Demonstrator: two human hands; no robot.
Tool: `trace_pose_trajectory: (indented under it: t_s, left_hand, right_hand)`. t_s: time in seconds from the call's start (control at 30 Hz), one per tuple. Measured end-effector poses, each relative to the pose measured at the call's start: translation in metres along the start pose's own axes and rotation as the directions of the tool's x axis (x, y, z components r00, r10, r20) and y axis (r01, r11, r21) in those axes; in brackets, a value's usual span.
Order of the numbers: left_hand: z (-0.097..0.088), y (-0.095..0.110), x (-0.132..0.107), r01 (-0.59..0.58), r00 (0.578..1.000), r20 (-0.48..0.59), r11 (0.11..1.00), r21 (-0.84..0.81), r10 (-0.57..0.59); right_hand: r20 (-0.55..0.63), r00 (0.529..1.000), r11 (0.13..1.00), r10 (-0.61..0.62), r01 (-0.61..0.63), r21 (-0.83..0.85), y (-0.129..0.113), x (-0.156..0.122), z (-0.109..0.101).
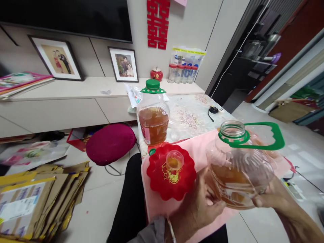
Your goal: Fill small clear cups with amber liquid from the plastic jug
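Both hands hold a clear plastic jug [238, 168] with amber liquid in its lower part, open at the neck, with a green ring and handle [263, 136]. My left hand [199, 206] wraps the jug's left side. My right hand [272, 195] grips its right side. Just left of the jug, a small clear cup [174, 161] with a little amber liquid stands on a red scalloped plate [170, 177] on a pink cloth [202, 143]. A second jug [153, 116] with a green cap stands farther back.
A low table with a floral cover [192, 114] carries a black cable. Behind it runs a long cabinet [76, 101] with framed photos, jars [181, 72] and a red pot. A magenta cushion [110, 143] and flattened cardboard boxes [37, 202] lie on the floor at left.
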State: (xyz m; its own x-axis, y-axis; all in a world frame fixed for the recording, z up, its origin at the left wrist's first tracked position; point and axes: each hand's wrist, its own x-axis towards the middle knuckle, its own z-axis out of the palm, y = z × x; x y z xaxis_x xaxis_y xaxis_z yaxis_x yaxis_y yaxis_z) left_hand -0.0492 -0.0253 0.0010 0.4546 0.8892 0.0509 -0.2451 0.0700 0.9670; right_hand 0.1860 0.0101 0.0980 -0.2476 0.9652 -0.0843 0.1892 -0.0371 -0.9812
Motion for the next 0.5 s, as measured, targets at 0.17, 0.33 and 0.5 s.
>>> trace_pose_trajectory:
  t_s: [0.17,0.33,0.5]
  left_hand:
    - [0.005,-0.012,-0.009,-0.049,0.968,-0.186,0.857,0.514,0.167]
    - [0.012,-0.013,-0.011,-0.007,0.957,-0.216,0.757,0.653,0.194]
    - [0.015,-0.016,-0.011,-0.009,0.959,-0.21,0.757,0.654,0.192]
  right_hand:
    - [-0.122,0.989,0.995,-0.089,0.094,0.041,0.006,0.017,0.015]
    - [-0.207,0.972,0.99,-0.11,0.125,0.061,0.016,0.034,0.024]
    - [-0.196,0.977,0.982,-0.08,0.111,0.154,0.032,0.051,0.031]
